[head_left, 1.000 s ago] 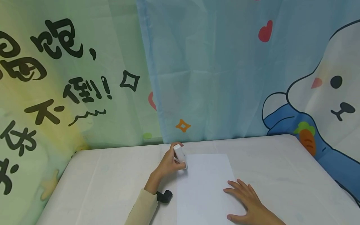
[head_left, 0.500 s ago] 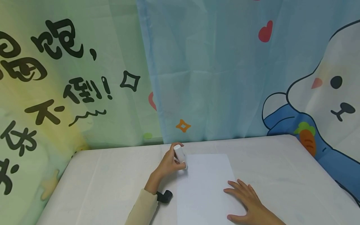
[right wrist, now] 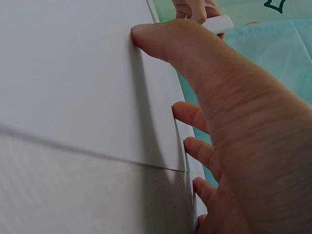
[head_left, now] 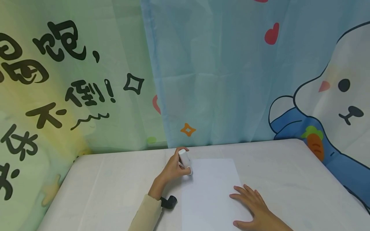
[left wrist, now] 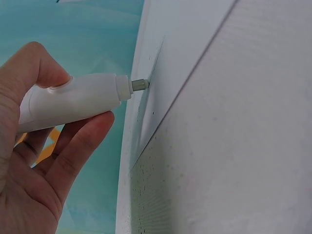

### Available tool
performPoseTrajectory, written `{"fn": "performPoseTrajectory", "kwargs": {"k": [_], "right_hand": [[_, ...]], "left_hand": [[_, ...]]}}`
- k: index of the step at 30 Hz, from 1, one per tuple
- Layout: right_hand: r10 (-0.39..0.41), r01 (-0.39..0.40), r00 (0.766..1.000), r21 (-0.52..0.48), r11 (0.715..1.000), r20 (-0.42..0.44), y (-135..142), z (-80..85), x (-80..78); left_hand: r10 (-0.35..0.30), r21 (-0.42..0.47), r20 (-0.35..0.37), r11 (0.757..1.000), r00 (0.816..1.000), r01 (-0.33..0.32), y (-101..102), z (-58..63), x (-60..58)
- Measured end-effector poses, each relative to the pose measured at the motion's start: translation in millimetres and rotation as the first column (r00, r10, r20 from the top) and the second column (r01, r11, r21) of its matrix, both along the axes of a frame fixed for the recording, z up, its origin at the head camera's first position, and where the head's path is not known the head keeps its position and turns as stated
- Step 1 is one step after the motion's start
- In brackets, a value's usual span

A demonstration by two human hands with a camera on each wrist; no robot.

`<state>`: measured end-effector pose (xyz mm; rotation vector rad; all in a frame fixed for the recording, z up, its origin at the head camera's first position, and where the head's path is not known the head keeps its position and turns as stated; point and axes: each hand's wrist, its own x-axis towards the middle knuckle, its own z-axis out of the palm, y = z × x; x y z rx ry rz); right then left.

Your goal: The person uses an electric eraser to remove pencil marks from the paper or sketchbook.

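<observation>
While neither hand has visibly moved this past second, the left hand [head_left: 173, 168] grips the tool [left wrist: 78, 101] near the far left corner of the paper [head_left: 211, 192].
The work looks paused. The right hand [head_left: 252, 205] lies spread across the paper's right edge. The tip [left wrist: 140, 85] seems to touch the paper, though the head view hides it; any mark is unclear, and the paper's near edge is cut off.

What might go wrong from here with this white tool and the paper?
The white tool's metal tip is close to the paper's edge, so a slip could carry it onto the table. The right hand seems to steady the sheet with fingertips alone, so it might shift if the left hand drags.
</observation>
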<state>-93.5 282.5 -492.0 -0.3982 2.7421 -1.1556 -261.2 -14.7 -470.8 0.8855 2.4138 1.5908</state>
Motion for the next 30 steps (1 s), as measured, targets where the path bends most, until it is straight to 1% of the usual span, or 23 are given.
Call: {"fn": "performPoseTrajectory", "kwargs": {"k": [4,11,16,24,26,30], "right_hand": [[-0.004,0.004,1.0,-0.001,1.0,-0.016,-0.4,0.8,0.2],[-0.007,0.007,1.0,0.019,1.0,0.025,-0.7,3.6,-0.9],[-0.012,0.012,0.999,0.02,1.0,0.043,-1.0,3.6,-0.6],[-0.005,0.005,1.0,0.009,1.0,-0.012,-0.1,0.2,-0.5],[0.0,0.0,1.0,0.004,1.0,-0.015,0.0,-0.1,-0.4],[0.004,-0.004,1.0,0.0,1.0,-0.016,-0.2,0.1,-0.2]], "left_hand": [[-0.007,0.015,-0.01,1.0,1.0,0.007,-0.4,-2.5,-1.7],[-0.035,0.037,-0.03,0.999,0.999,0.036,-0.3,-2.2,-2.4],[-0.038,0.031,-0.029,0.999,0.999,0.039,-0.2,-2.1,-2.2],[-0.015,0.004,-0.014,1.0,1.0,0.015,0.0,-1.5,-1.0],[-0.011,-0.001,-0.011,1.0,1.0,0.011,0.1,0.7,0.4],[-0.016,0.006,-0.009,1.0,1.0,0.016,-1.2,18.5,10.2]]}}
